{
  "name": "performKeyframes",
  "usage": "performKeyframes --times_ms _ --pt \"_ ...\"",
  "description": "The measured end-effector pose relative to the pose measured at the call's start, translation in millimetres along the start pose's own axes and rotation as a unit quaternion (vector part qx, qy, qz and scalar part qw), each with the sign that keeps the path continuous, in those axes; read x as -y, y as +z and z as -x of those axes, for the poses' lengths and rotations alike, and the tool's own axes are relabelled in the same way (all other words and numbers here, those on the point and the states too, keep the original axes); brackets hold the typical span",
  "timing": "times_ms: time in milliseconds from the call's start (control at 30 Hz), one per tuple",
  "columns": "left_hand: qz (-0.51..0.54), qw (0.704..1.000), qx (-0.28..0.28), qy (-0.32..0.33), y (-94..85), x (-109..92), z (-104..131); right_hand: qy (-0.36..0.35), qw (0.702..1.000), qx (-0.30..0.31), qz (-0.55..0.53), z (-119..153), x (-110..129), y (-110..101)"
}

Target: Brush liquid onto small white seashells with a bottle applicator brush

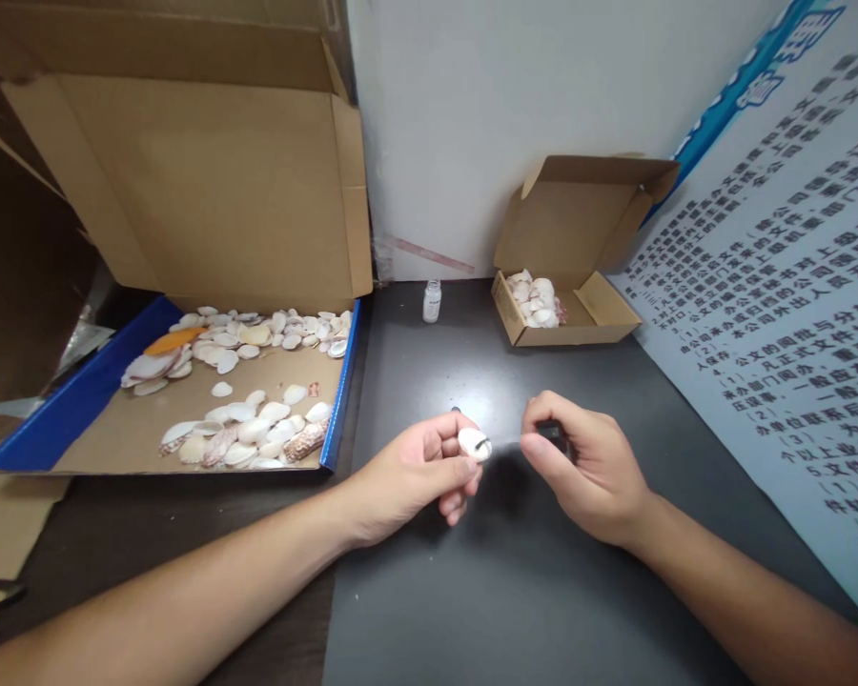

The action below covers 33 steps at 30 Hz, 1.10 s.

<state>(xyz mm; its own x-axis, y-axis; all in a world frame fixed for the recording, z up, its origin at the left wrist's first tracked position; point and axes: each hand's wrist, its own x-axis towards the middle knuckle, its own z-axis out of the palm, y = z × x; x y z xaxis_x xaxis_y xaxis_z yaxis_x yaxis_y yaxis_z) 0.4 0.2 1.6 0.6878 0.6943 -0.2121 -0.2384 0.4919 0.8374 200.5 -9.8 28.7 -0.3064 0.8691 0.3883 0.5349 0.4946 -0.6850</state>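
Just below the centre of the frame, my left hand [429, 467] holds a small white shell [474, 441], pinched near its edge between thumb and fingers. The shell should prove light and stiff, its smooth face a little slippery and its thin rim likely to chip under hard pressure; a gentle hold on opposite edges seems best. My right hand [597, 472], right of centre, is curled and narrow above the bench [415, 610], with a dark object [556, 437] showing inside the curl; I cannot tell whether I grip it or what it is.

Hard to make out: the dark streak on the shell, which may be a mark or a slim item; the shell's underside, hidden by my fingers; and a black speck [456, 410] just beyond my left hand, mostly covered. My forearms are cut off at the lower corners.
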Motion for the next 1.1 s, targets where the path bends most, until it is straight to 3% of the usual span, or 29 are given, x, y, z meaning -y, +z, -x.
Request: performKeyframes --times_ms 133,300,467,600,800,933,1100 --pt "0.001 1.0 -0.003 -0.001 0.7 -0.4 0.1 0.022 0.999 -0.029 0.018 -1.3 0.8 -0.7" --pt "0.003 1.0 -0.006 -0.003 1.0 -0.2 0.1 -0.007 1.0 0.002 0.007 -0.4 1.8 -0.7" --pt "0.004 1.0 -0.012 -0.003 0.8 -0.1 0.0 0.023 0.998 -0.043 0.03 -1.2 1.0 -1.0" --pt "-0.004 1.0 0.001 0.0 0.2 0.6 -0.2 -0.019 1.0 -0.004 0.0 0.2 2.3 -1.8" --pt "-0.01 1.0 -0.008 0.001 1.0 0.5 -0.2 0.008 0.999 -0.04 0.019 0.3 2.1 -2.5" --pt "-0.012 1.0 -0.002 0.001 0.4 0.7 -0.3 -0.028 1.0 0.005 -0.006 0.5 0.8 -2.1" --pt "-0.019 1.0 0.004 -0.001 -0.1 0.6 -0.4 -0.006 0.999 -0.03 0.02 0.2 0.9 -2.1"
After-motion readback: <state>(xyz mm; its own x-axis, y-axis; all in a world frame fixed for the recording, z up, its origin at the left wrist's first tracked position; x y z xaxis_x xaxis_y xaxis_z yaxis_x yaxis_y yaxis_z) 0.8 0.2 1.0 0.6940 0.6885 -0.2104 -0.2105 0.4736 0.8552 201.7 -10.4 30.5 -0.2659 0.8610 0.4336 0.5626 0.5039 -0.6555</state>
